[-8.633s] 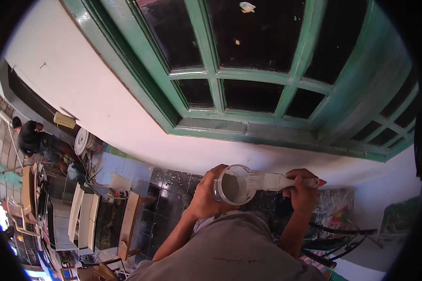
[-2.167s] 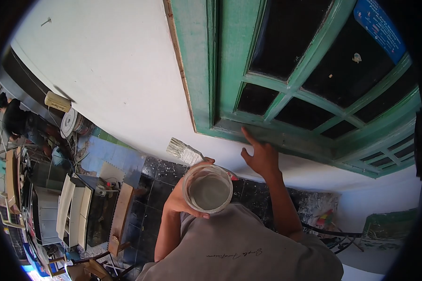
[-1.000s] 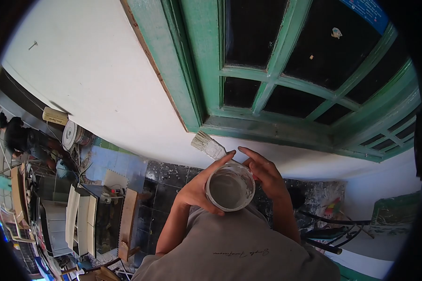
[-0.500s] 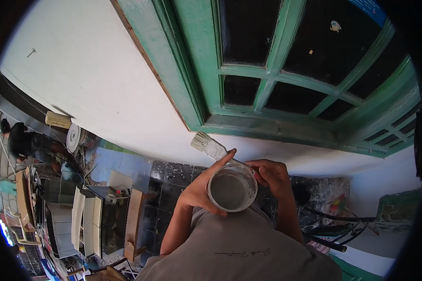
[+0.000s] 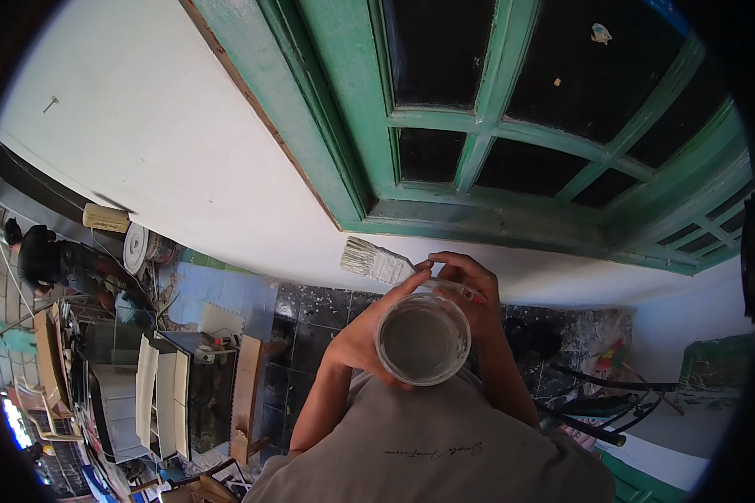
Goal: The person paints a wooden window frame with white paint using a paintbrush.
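My left hand (image 5: 361, 339) is wrapped around the side of a clear plastic tub (image 5: 422, 339) in front of my chest. Grey-white paint coats its inside. A flat paintbrush (image 5: 387, 267) lies just beyond the tub's far rim, its pale bristles pointing left and its ferrule smeared with paint. My right hand (image 5: 476, 289) closes on the brush handle, whose reddish end shows by the fingers. The left fingertips reach up to the brush where handle meets ferrule.
Ahead rises a white wall (image 5: 168, 151) with a green window frame (image 5: 352, 193) and dark panes. Dark floor tiles (image 5: 315, 323) lie below. At left are a wooden plank (image 5: 245, 394), a glass-sided box (image 5: 210, 394) and a person (image 5: 54, 260) bending. Black metal legs (image 5: 612, 386) stand at right.
The right hand has slid left along the brush, closer to the left fingertips. The brush lies flatter, and the tub has shifted slightly right.
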A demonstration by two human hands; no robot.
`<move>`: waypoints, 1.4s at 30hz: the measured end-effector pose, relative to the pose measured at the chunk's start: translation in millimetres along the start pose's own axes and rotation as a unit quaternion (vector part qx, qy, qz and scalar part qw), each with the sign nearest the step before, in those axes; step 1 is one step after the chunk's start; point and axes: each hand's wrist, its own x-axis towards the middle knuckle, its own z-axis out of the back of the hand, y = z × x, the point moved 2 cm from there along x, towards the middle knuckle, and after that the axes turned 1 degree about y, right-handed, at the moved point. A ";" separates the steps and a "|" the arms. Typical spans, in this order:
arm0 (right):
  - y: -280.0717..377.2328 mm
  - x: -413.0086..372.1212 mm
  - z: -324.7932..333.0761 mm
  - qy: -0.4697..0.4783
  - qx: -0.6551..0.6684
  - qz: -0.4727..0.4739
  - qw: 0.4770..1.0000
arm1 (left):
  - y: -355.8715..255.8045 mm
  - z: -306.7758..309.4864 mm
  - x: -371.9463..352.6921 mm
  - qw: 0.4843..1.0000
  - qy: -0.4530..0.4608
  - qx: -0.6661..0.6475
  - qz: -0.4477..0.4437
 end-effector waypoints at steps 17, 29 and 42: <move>-3.5 47.7 25.9 -0.307 0.040 0.044 0.950 | -3.8 14.4 -14.1 0.998 0.025 0.021 -0.051; -37.6 85.4 -7.0 -0.301 -0.092 0.071 0.947 | -5.8 29.1 -46.8 0.997 -0.048 0.034 -0.045; -11.9 58.8 61.0 -0.390 -0.172 0.063 0.903 | 2.1 29.4 -45.1 0.996 -0.066 -0.019 -0.053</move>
